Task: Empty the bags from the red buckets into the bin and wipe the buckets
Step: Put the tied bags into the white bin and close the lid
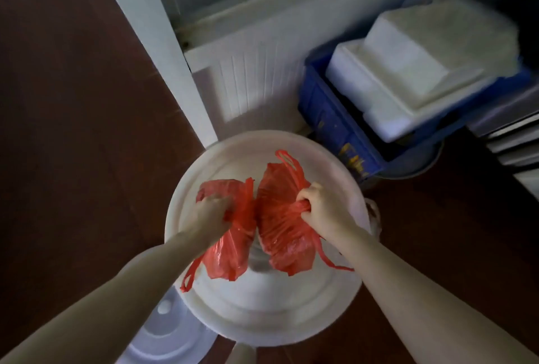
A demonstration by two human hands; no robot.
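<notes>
Two fists, two bags: left hand (214, 210) clenches the left red bag (230, 255), right hand (316, 203) the right red bag (280, 218), both dangling dead centre over the white bin (262, 311).

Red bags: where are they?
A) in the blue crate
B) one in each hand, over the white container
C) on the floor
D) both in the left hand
B: the left hand grips the left red bag, the right hand the right red bag, above the white container.

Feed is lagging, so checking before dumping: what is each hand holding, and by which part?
The left hand grips the left red bag at its gathered upper part; the right hand grips the right red bag by its bunched neck.
</notes>
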